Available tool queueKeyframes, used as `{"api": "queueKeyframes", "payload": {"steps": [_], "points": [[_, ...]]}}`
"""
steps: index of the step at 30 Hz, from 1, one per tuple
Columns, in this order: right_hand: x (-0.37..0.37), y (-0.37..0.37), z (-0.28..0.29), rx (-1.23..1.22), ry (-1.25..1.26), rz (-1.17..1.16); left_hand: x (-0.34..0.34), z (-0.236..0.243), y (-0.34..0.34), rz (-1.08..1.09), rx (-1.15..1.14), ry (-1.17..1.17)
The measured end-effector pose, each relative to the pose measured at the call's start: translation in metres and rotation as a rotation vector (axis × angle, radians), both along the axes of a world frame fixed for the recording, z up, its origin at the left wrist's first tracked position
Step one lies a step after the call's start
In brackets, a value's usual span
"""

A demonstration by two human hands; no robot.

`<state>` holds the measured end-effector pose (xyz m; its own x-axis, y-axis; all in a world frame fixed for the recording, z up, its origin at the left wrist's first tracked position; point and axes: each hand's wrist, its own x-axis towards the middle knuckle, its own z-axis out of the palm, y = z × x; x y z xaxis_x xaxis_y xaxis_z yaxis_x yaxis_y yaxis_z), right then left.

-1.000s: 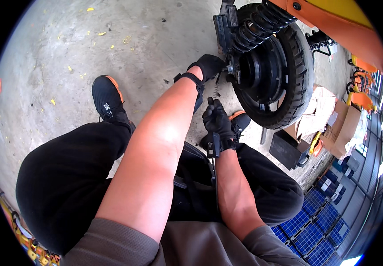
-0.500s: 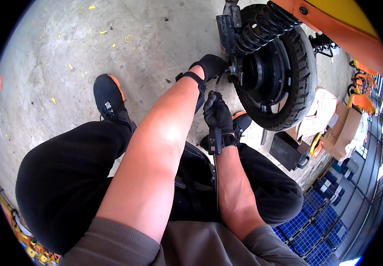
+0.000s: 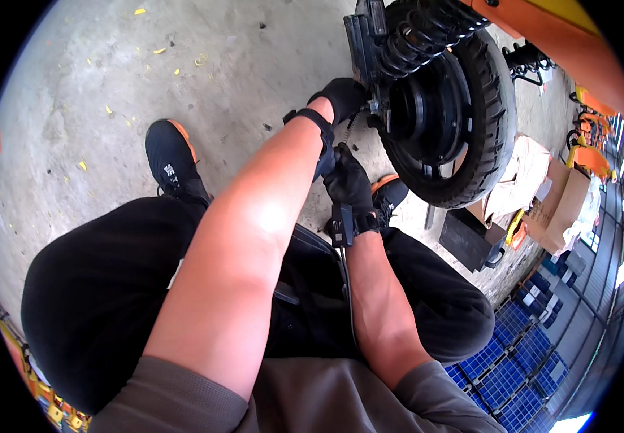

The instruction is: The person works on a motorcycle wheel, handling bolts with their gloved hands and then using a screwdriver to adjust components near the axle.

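Observation:
Both my hands wear black gloves. My left hand (image 3: 340, 98) reaches to the axle end of a black wheel with a knobbly tyre (image 3: 487, 119); its back is toward me and its fingers are hidden. Just below it, my right hand (image 3: 348, 179) is closed, fingers curled at the lower end of a thin coil spring (image 3: 348, 131). That spring runs up toward the axle beside my left hand. A small black box (image 3: 341, 225) with a cable is strapped at my right wrist. Above the hub stands a thick black shock absorber (image 3: 417, 43).
An orange body panel (image 3: 565, 50) hangs over the wheel at upper right. Cardboard boxes (image 3: 554, 206) and a dark tray (image 3: 467, 238) lie right of the wheel. Blue crates (image 3: 510, 361) stand farther right. My shoes rest on the concrete floor (image 3: 74, 86), scattered with yellow scraps.
The whole view has shifted slightly, so the wheel and hands sit a little higher and farther left. My hands keep about the same places by the axle and spring.

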<state>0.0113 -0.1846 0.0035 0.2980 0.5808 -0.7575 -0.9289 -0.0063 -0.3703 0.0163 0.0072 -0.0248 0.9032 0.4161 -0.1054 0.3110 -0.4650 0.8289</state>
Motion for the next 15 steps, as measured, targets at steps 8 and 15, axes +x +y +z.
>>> {"api": "queueKeyframes", "payload": {"steps": [8, 15], "points": [[0.008, 0.006, -0.003, -0.019, 0.04, -0.086, -0.004, 0.034, 0.008, -0.003, -0.376, 0.165], [0.01, 0.006, -0.011, -0.04, 0.047, -0.106, 0.007, 0.028, 0.0, 0.397, -0.933, 0.005]]}}
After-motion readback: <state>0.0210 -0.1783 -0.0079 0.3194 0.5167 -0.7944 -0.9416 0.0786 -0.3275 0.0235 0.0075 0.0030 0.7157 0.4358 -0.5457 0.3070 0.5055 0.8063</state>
